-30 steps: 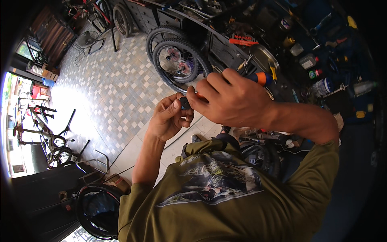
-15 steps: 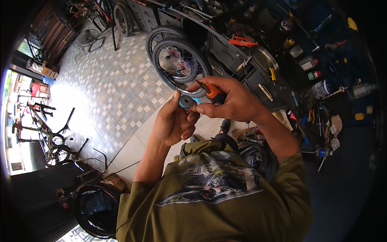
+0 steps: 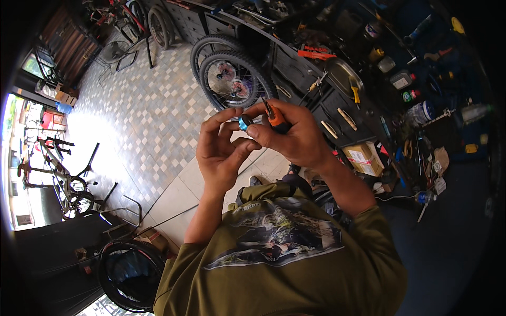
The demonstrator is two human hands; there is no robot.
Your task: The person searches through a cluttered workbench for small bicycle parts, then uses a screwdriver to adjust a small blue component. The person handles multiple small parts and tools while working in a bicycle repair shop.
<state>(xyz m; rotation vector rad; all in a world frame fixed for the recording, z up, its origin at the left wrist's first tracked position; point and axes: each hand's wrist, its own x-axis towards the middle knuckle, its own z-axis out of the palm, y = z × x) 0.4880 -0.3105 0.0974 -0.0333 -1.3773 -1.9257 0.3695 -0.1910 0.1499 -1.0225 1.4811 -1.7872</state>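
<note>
In front of my chest, a small round blue part [image 3: 244, 122] with a dark face is pinched between the thumb and forefinger of my right hand [image 3: 295, 131]. The same hand keeps a tool with an orange-and-black handle [image 3: 277, 121] in its palm; a thin dark tip points up past the forefinger, and the tool's exact kind is unclear. My left hand [image 3: 219, 147] is close beside the blue part, fingers curved and apart, thumb below. Its fingertips come very near the part; whether they touch it I cannot tell.
Two bicycle wheels [image 3: 232, 79] with disc rotors lean against dark drawers ahead. To the right are a metal tray [image 3: 343, 76], a cardboard box [image 3: 365, 158], bottles and many hand tools. A bicycle frame [image 3: 60, 168] stands at left; tyres [image 3: 108, 274] lie lower left.
The blue part has turned from showing its holed face to showing its blue side. My left fingers have come off it and spread; my right thumb and forefinger now pinch it.
</note>
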